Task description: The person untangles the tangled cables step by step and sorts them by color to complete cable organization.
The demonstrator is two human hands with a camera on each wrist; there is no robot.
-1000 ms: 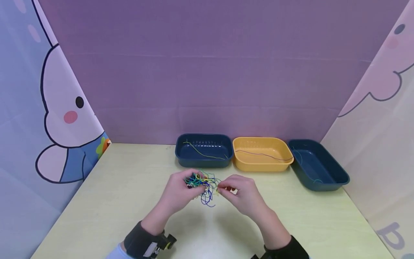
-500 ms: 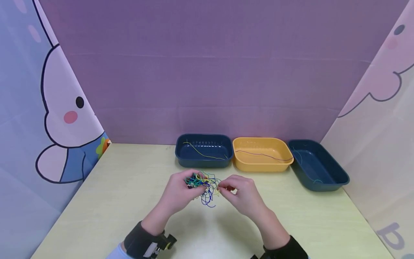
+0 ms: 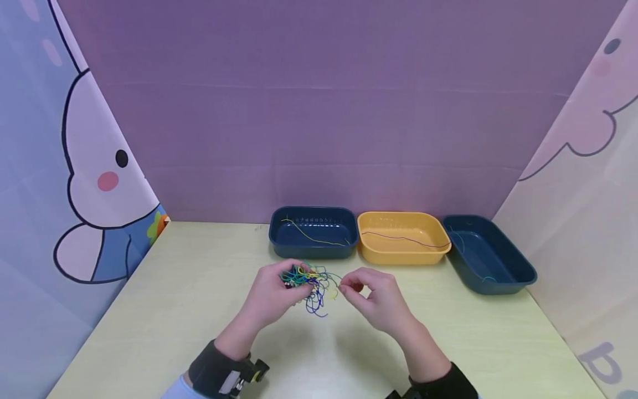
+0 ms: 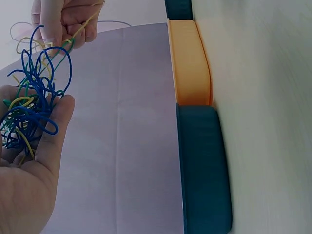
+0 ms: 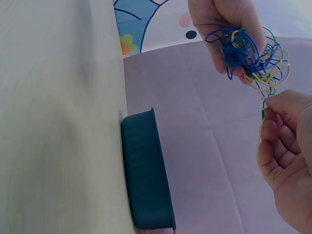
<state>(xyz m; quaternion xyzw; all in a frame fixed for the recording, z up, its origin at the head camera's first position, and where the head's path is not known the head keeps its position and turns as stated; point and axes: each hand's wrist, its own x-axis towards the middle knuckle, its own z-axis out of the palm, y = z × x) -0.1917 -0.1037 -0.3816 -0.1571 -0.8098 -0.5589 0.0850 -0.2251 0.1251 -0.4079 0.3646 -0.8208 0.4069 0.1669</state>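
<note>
A tangle of thin blue, green and yellow wires (image 3: 316,296) lies in my left hand (image 3: 269,291), gripped between thumb and fingers. Blue loops hang from its right side in the head view. My right hand (image 3: 376,299) pinches a green strand at the tangle's edge between thumb and forefinger. In the right wrist view, that green strand (image 5: 263,113) meets the fingertips, and a yellow strand (image 5: 260,146) runs down along the curled fingers. The left wrist view shows blue loops (image 4: 36,117) above the left palm. The middle of the tangle is partly hidden by the fingers.
Behind the hands stand a dark blue tray (image 3: 314,252) with a yellow wire inside, a yellow tray (image 3: 404,257) with a dark wire, and a slanted dark blue tray (image 3: 498,288) with a green wire. A purple backdrop (image 3: 319,111) rises behind them.
My hands have moved slightly apart: the left with the tangle a little left, the right a little right. More of the green strand now shows between them.
</note>
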